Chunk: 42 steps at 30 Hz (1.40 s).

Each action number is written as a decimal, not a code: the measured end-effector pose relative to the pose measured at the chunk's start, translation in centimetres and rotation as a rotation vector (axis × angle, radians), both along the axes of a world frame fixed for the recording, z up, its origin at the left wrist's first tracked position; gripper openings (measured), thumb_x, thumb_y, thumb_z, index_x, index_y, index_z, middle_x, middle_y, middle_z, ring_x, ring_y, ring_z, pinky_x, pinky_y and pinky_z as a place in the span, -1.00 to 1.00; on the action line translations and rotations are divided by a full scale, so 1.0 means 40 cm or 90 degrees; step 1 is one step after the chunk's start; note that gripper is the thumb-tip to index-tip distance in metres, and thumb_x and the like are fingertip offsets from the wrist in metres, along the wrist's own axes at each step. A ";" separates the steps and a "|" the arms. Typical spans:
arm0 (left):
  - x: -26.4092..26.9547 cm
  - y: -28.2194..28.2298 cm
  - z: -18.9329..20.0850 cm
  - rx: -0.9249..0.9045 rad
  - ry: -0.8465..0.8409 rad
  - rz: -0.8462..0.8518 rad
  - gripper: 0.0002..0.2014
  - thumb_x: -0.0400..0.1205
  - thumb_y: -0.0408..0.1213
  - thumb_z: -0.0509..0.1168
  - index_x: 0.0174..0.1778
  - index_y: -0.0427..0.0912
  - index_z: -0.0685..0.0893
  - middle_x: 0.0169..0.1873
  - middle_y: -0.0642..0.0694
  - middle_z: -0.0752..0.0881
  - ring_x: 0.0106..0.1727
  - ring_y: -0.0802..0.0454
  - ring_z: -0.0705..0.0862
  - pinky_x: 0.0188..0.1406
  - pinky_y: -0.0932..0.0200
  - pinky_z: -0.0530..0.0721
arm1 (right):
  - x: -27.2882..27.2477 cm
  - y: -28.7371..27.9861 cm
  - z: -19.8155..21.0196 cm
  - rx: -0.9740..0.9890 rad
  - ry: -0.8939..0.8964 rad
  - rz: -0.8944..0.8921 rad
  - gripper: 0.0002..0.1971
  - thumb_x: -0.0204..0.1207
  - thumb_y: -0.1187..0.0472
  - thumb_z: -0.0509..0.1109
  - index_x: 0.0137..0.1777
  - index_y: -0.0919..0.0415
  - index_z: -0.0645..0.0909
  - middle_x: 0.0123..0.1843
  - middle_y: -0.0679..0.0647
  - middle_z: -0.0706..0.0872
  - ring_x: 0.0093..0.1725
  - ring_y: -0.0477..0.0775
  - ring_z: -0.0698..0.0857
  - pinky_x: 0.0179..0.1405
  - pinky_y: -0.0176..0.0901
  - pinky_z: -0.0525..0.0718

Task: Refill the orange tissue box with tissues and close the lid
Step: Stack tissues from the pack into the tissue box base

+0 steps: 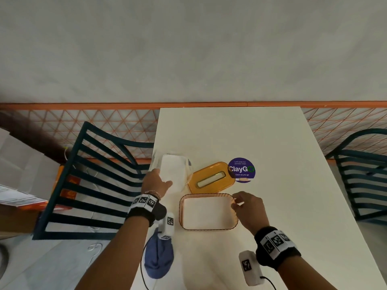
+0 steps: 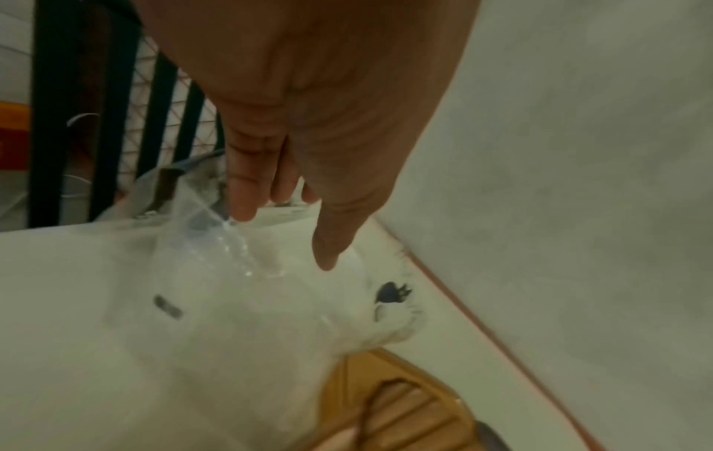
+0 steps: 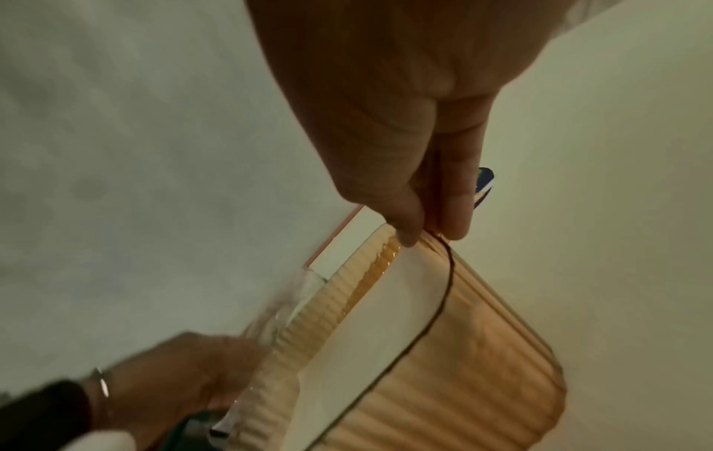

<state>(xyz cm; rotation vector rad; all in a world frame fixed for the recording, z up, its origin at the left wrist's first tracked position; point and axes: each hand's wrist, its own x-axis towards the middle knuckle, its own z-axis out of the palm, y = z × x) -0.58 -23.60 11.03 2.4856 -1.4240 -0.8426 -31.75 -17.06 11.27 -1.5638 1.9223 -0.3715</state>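
The orange ribbed tissue box stands open on the white table, and its inside looks white. My right hand pinches its right rim, thumb inside and a finger outside. The orange lid, with its slot facing up, lies flat just behind the box. Left of the lid lies a pack of white tissues in clear plastic. My left hand holds its near left end, thumb on top and fingers down the far side. The pack looks blurred in the left wrist view.
A round purple ClayGo sticker is on the table right of the lid. A blue cap hangs at the table's near left edge. Dark slatted chairs stand left and right. An orange mesh railing runs behind.
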 end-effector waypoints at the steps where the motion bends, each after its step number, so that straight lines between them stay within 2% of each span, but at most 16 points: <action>1: 0.003 -0.007 -0.015 0.031 -0.005 -0.007 -0.22 0.53 -0.05 0.58 0.64 -0.19 0.44 0.54 -0.24 0.55 0.56 -0.25 0.52 0.48 -0.14 0.59 | -0.006 -0.005 -0.007 0.009 -0.006 -0.002 -0.76 0.52 0.26 0.56 0.18 0.10 0.79 0.02 -0.02 0.85 -0.14 -0.03 0.79 -0.07 -0.24 0.76; 3: 0.001 -0.014 -0.042 0.065 -0.008 -0.008 -0.17 0.51 -0.05 0.60 0.65 -0.18 0.40 0.56 -0.22 0.53 0.58 -0.24 0.51 0.49 -0.13 0.58 | -0.014 -0.010 -0.014 0.021 -0.017 -0.002 -0.77 0.51 0.25 0.58 0.15 0.09 0.80 -0.02 -0.05 0.84 -0.16 -0.08 0.76 -0.22 -0.50 0.59; 5: -0.002 -0.019 -0.068 0.068 -0.014 0.007 -0.14 0.47 -0.07 0.63 0.64 -0.17 0.40 0.55 -0.21 0.54 0.56 -0.25 0.53 0.47 -0.16 0.60 | -0.018 -0.012 -0.013 0.026 -0.025 -0.003 -0.77 0.50 0.24 0.60 0.14 0.08 0.81 -0.07 -0.08 0.81 -0.19 -0.12 0.74 -0.31 -0.59 0.49; 6: -0.004 -0.019 -0.076 0.063 -0.018 0.014 -0.14 0.45 -0.10 0.65 0.63 -0.17 0.40 0.53 -0.21 0.55 0.55 -0.26 0.53 0.46 -0.18 0.62 | -0.020 -0.013 -0.013 0.028 -0.031 -0.005 -0.77 0.49 0.24 0.61 0.13 0.08 0.81 -0.10 -0.10 0.80 -0.19 -0.14 0.73 -0.29 -0.59 0.51; 9: -0.007 -0.021 -0.087 0.040 -0.032 0.032 -0.12 0.39 -0.14 0.68 0.59 -0.17 0.42 0.49 -0.22 0.57 0.51 -0.28 0.56 0.41 -0.23 0.66 | -0.023 -0.016 -0.017 0.038 -0.051 -0.018 -0.77 0.47 0.24 0.62 0.13 0.08 0.82 -0.11 -0.09 0.80 -0.17 -0.13 0.75 -0.18 -0.39 0.69; 15: -0.017 -0.030 -0.080 -0.011 -0.043 0.054 -0.22 0.40 -0.21 0.65 0.53 -0.17 0.48 0.42 -0.20 0.64 0.45 -0.25 0.61 0.37 -0.18 0.69 | -0.024 -0.021 -0.022 0.063 -0.075 -0.036 -0.76 0.49 0.26 0.61 0.14 0.08 0.80 -0.05 -0.05 0.83 -0.11 -0.07 0.78 -0.12 -0.24 0.80; 19: -0.015 -0.034 -0.078 0.034 0.062 0.073 -0.50 0.49 -0.06 0.57 0.30 -0.21 0.72 0.22 -0.21 0.78 0.27 -0.27 0.71 0.25 -0.10 0.71 | -0.024 -0.021 -0.022 0.067 -0.078 -0.033 -0.75 0.48 0.25 0.62 0.15 0.07 0.80 -0.04 -0.04 0.84 -0.10 -0.05 0.79 -0.03 -0.09 0.86; 23: -0.011 -0.023 -0.049 -0.045 0.239 0.210 -0.57 0.54 -0.13 0.54 0.30 -0.23 0.76 0.19 -0.21 0.79 0.25 -0.26 0.73 0.21 -0.11 0.74 | -0.025 -0.024 -0.012 0.066 -0.080 -0.034 -0.74 0.45 0.26 0.64 0.14 0.09 0.80 -0.03 -0.03 0.84 -0.11 -0.02 0.79 0.01 0.00 0.87; 26: -0.010 0.008 0.008 -0.151 0.340 0.229 -0.69 0.51 -0.14 0.57 0.14 -0.13 0.82 0.03 -0.11 0.84 0.14 -0.18 0.79 0.16 -0.15 0.79 | -0.024 -0.028 0.006 0.083 -0.053 -0.005 -0.68 0.43 0.17 0.66 0.18 0.03 0.78 0.07 -0.03 0.84 -0.07 -0.04 0.77 0.07 -0.10 0.81; 28: -0.013 0.046 0.069 -0.177 0.420 0.206 -0.77 0.48 -0.19 0.62 0.03 -0.07 0.84 -0.07 -0.06 0.87 0.03 -0.09 0.82 0.07 -0.12 0.81 | -0.017 -0.031 0.031 0.066 -0.053 0.000 -0.54 0.35 0.03 0.71 0.25 -0.05 0.74 0.16 -0.11 0.79 -0.01 -0.06 0.75 0.05 -0.19 0.73; 31: -0.012 0.103 0.152 -0.158 0.544 0.144 -0.72 0.41 -0.31 0.66 0.02 -0.13 0.85 -0.08 -0.12 0.90 0.01 -0.13 0.85 0.04 -0.13 0.80 | 0.012 -0.036 0.083 0.066 -0.160 0.039 -0.16 0.13 -0.25 0.75 0.45 -0.13 0.57 0.28 -0.23 0.68 0.21 -0.11 0.69 0.22 -0.17 0.66; 34: -0.013 0.148 0.193 -0.136 0.671 0.090 -0.46 0.16 -0.26 0.69 0.09 -0.25 0.85 0.02 -0.25 0.89 0.11 -0.23 0.85 0.04 -0.13 0.80 | 0.055 -0.038 0.134 0.190 -0.420 0.079 0.20 -0.02 -0.31 0.79 0.65 -0.09 0.32 0.44 -0.17 0.65 0.40 -0.06 0.65 0.49 0.10 0.60; 36: -0.026 0.165 0.194 -0.125 0.753 0.098 -0.36 0.12 -0.32 0.66 0.18 -0.28 0.80 0.08 -0.31 0.86 0.13 -0.23 0.84 -0.03 -0.10 0.82 | 0.072 -0.032 0.152 0.265 -0.609 0.117 0.11 0.13 -0.23 0.77 0.66 -0.02 0.32 0.46 -0.02 0.70 0.45 0.08 0.68 0.52 0.24 0.57; 38: -0.044 0.180 0.187 -0.100 0.817 0.120 -0.34 0.21 -0.43 0.61 0.30 -0.29 0.74 0.14 -0.34 0.84 0.16 -0.28 0.82 0.00 -0.18 0.79 | 0.077 -0.021 0.167 0.322 -0.740 0.159 -0.07 0.30 -0.12 0.71 0.63 0.13 0.41 0.49 0.13 0.68 0.48 0.21 0.65 0.50 0.24 0.60; 40: -0.060 0.196 0.166 -0.072 0.835 0.149 -0.40 0.32 -0.48 0.54 0.34 -0.27 0.74 0.18 -0.35 0.82 0.20 -0.34 0.80 0.11 -0.27 0.76 | 0.075 -0.007 0.177 0.377 -0.804 0.153 -0.18 0.35 0.02 0.70 0.57 0.28 0.50 0.48 0.24 0.68 0.47 0.29 0.66 0.44 0.21 0.65; 42: -0.075 0.210 0.137 -0.057 0.803 0.163 -0.44 0.34 -0.42 0.58 0.32 -0.21 0.77 0.21 -0.33 0.82 0.26 -0.37 0.77 0.26 -0.38 0.72 | 0.070 0.004 0.172 0.378 -0.795 0.124 -0.36 0.45 0.16 0.65 0.50 0.33 0.57 0.43 0.26 0.72 0.42 0.30 0.70 0.40 0.20 0.69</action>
